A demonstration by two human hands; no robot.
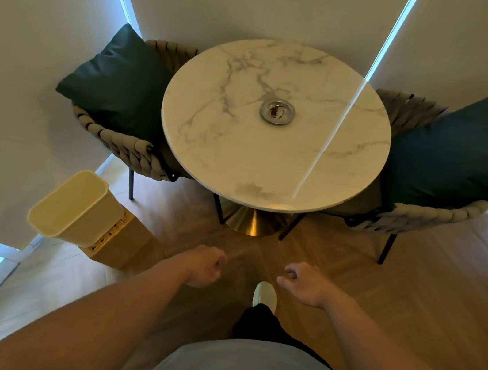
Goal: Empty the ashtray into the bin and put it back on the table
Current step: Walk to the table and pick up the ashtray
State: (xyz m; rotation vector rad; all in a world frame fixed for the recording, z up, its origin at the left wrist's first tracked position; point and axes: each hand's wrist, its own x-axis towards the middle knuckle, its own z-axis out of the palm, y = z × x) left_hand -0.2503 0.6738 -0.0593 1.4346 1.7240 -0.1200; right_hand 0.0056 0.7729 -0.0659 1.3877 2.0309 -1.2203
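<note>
Round marble table point(241, 152) dead ahead, filling the middle of my view on its gold cone base point(251, 220), with a woven chair point(121, 140) tucked in on each side and a dark cushion point(118, 76) propped on each seat. They sit close to the table, so I judge the clear approach is straight from where I stand.

Down to my left on the wooden floor, the cream bin point(77, 205) stands near the wall, leaning in the wide lens, its lid down as far as I can tell. It's near the table but well apart from the ashtray, so this looks like a carry, not a tip in place.

My arms are out in front, low, over the floor and short of the table edge. Left hand point(201, 266) loosely curled, fingers folded in, holding nothing. Right hand point(303, 283) also loosely curled with thumb and fingers a little apart, empty too. My pale shoe point(265, 295) shows between them.

And the ashtray point(277, 112): small, round, shiny metal with a broad flat rim, sitting near the table's centre, a touch toward the far side. Brownish and pale bits lie in its bowl, so it looks not yet emptied. Nothing touches it.
</note>
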